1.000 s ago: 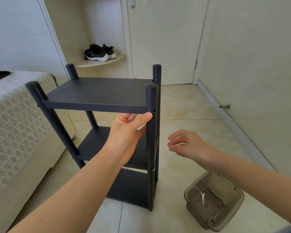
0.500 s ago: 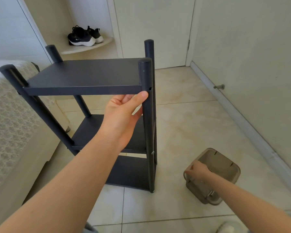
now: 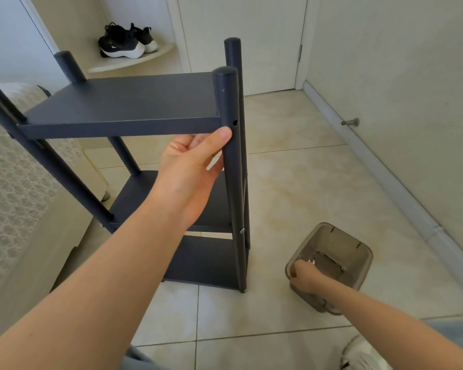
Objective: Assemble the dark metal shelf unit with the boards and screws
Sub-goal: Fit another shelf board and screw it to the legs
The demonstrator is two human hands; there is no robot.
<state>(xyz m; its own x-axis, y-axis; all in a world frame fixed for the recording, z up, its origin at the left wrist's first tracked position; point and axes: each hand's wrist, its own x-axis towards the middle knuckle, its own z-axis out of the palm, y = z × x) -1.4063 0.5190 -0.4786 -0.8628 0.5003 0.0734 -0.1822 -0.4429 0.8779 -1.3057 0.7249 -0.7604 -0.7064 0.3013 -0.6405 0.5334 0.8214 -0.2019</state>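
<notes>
Shelf (image 3: 134, 102) stands upright on tile floor (image 3: 305, 182), centre-left of view, bed (image 3: 8, 182) just left of it. All 4 posts are up and 3 boards are in: top, mid, bottom. On the near-right post (image 3: 231, 169) a screw (image 3: 242, 231) shows at mid-board level, but the hole (image 3: 235, 123) at top-board level is empty. So the frame's mostly together. Left to do, as I judge it: at least the screw for that top corner, prob. more. Far and left joints can't be checked from here.

L hand (image 3: 190, 166) grips that corner, thumb on the post's near face just under the hole, fingers curled behind, under the top board, steadying it. R hand (image 3: 302, 276) is down in the tub (image 3: 340, 252) on the floor, near-right of the shelf, over small hardware on its bottom. Fingers are curled, tips hidden, so can't tell if it's got anything.

Further out: shoes (image 3: 126, 42) on a far-left corner ledge, door (image 3: 241, 36) far, doorstop (image 3: 350, 122) low on the right wall.

Vs 1 s ago: R hand was in mid-air, loose, right of the post. Half a sec ago it was at the tub's near rim, and now it's inside. L hand hasn't shifted on the corner. View's tipped down, so more floor and less door.
</notes>
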